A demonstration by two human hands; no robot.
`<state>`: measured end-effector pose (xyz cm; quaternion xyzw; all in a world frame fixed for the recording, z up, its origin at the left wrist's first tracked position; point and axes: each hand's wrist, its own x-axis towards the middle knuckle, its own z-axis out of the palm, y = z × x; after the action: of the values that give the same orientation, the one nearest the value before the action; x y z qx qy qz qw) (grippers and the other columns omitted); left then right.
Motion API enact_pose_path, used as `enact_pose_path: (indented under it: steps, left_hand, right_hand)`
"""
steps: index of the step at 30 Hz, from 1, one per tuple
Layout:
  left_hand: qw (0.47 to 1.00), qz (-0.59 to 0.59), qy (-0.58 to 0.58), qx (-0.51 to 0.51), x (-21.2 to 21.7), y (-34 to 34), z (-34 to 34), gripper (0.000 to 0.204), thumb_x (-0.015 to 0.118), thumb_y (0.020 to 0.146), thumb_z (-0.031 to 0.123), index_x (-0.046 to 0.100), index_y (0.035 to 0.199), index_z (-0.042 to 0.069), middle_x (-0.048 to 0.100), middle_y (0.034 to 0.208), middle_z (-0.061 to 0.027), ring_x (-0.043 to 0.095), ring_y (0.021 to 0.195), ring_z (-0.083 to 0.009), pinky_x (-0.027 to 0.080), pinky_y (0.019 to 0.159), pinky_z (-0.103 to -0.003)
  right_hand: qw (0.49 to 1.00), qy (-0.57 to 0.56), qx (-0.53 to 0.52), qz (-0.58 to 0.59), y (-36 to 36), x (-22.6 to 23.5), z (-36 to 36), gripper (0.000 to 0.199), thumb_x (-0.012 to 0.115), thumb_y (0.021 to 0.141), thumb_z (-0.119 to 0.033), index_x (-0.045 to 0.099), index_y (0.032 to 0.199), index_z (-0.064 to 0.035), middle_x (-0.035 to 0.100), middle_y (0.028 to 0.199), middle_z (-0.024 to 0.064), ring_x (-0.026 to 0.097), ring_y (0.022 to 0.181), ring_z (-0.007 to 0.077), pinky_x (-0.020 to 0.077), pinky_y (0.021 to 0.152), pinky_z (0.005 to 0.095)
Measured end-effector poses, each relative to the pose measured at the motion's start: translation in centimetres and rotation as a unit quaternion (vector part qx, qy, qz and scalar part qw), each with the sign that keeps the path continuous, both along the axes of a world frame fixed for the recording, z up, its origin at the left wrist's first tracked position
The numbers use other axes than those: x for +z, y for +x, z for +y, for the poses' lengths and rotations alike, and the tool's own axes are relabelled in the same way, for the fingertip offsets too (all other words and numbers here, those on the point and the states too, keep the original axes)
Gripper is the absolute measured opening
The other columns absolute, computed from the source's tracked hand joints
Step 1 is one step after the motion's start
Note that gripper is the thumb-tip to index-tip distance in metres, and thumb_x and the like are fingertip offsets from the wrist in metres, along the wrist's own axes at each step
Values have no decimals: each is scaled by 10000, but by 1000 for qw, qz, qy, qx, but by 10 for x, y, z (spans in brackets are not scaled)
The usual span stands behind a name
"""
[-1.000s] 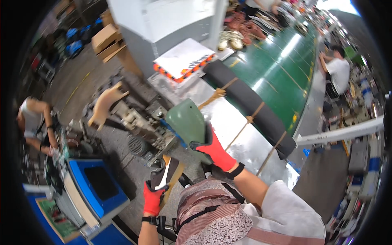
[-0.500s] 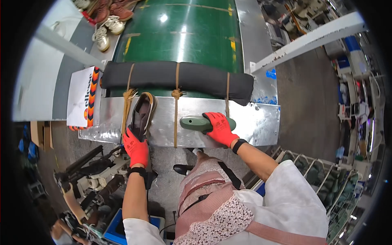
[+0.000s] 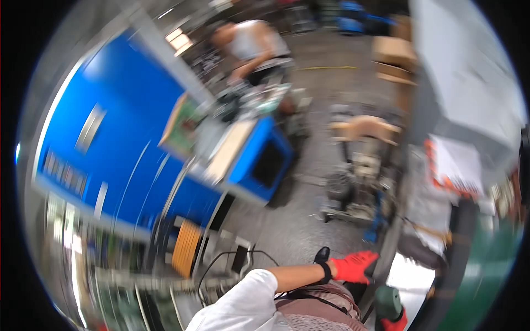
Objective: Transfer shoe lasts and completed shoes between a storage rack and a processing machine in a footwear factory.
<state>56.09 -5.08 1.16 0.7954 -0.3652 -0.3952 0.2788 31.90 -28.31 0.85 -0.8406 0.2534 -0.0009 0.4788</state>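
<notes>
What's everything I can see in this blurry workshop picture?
Big cabinet: one, blue, left.
Box-shaped machine: one, blue, centre, on the grey floor.
Wooden form on a stand: one, tan, right of centre.
Cardboard boxes: a few, brown, top right.
Conveyor belt: one, green, right edge.
Another person: one, light top, at the back.
Green block: one, bottom right, in the gloved right hand, mostly out of frame.
Left hand: red glove, near the bench edge, seemingly holding nothing.

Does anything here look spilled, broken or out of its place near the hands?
Nothing clearly stands out. The picture is motion-blurred, so small damage cannot be judged. The left hand in its red glove reaches toward the metal table edge; the right hand grips a green block at the lower edge. No spill shows on the floor.
</notes>
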Motion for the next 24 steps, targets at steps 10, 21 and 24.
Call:
enact_pose_path:
  steps: [10,21,24]
  left_hand:
    - [890,-42,-264,369,118,-112,208,695,803,680,219,551,1306,50,630,1171,-178,596,1116,-351,473,968,-431]
    - [218,-331,-499,771,176,-356,392,667,794,835,163,494,1407,-5,636,1209,-82,600,1053,-136,517,872,-279]
    - [90,-467,-355,805,214,-400,422,638,734,860,127,456,1416,-22,610,1260,-99,590,1126,-172,485,963,-322]
  right_hand:
    - [724,-62,669,-156,239,120,173,675,801,683,-156,577,1310,-44,613,1273,206,567,1191,395,434,1021,469]
    - [676,192,669,-242,169,100,504,721,664,767,97,415,1441,35,483,1454,188,467,1341,290,333,1133,403]
    - [625,146,738,-208,152,97,539,704,703,760,57,451,1417,24,542,1385,184,518,1291,295,394,1087,397]
